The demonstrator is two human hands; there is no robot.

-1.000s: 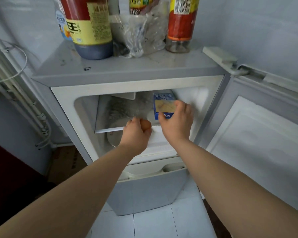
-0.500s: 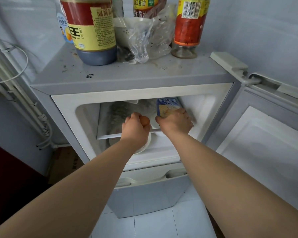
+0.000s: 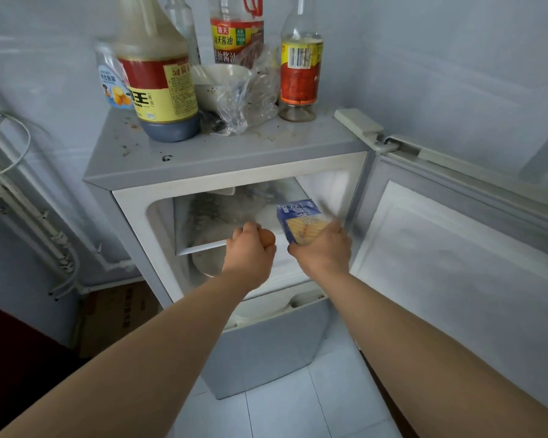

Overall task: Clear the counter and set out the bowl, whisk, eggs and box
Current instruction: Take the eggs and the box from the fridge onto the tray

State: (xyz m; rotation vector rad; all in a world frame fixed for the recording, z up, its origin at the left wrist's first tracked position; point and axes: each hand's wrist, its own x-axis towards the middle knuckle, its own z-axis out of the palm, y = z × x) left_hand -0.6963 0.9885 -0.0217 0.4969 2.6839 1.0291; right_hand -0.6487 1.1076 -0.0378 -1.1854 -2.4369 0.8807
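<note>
The box (image 3: pixel 300 223) is blue with a yellow picture and white letters. The egg (image 3: pixel 266 239) is brown, and the fridge (image 3: pixel 266 153) is grey outside and white inside. The big bottle (image 3: pixel 162 96) has a red and yellow label.

Glossy blue-and-yellow printed carton box (image 3: pixel 301 224), smooth matt brown egg (image 3: pixel 265 238), crinkled clear plastic bag (image 3: pixel 250 102), scuffed matt grey-painted fridge top (image 3: pixel 234 153).
</note>
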